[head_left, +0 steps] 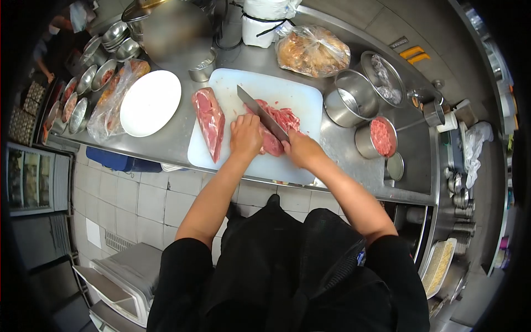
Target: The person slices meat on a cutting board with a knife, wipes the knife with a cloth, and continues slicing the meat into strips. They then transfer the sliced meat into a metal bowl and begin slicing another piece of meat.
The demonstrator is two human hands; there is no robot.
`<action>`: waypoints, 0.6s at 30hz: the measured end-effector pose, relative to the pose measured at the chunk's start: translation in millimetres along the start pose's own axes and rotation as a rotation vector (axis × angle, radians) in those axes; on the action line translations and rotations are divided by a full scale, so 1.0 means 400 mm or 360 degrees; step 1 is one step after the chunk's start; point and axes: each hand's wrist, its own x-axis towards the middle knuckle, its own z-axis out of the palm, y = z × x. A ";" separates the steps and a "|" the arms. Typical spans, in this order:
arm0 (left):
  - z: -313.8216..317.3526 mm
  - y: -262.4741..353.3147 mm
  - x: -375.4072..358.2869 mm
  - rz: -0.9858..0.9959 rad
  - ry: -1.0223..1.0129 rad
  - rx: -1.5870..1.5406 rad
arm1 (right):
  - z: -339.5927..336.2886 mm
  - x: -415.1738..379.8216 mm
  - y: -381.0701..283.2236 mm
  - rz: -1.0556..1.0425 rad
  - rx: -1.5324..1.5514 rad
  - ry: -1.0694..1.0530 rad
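Observation:
My right hand [303,150] is closed around the handle end of a wide-bladed knife [262,112]. Its blade lies slantwise across a piece of raw meat [271,145] on the white cutting board [232,81]. Fingers bent, my left hand [246,135] presses on that piece, just left of the blade. To the right of the blade is a small heap of sliced meat [284,116]. A larger slab of raw meat [208,122] rests along the board's left side, apart from both hands. My fingers hide part of the piece under the knife.
Left of the board is a white oval plate [150,103]. A bag of browned food [313,51] sits behind it. At right stand a steel pot [350,98] and a container of pink meat [380,137]. Several steel bowls [104,73] line the far left. A grey bin [127,276] stands below.

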 end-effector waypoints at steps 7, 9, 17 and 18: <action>0.005 0.002 -0.007 -0.0036 0.0108 0.0031 | -0.123 -0.147 0.010 -0.0129 -0.0016 -0.0042; 0.004 0.006 -0.007 -0.0027 0.0159 0.0048 | -0.139 -0.203 0.026 -0.0081 -0.0083 -0.0153; 0.006 -0.002 -0.005 0.0021 0.0068 -0.0045 | 0.041 -0.083 0.026 0.0061 0.0173 -0.0022; 0.006 0.000 0.005 0.0021 0.0055 -0.0057 | 0.037 -0.053 0.024 0.0008 0.0147 0.0034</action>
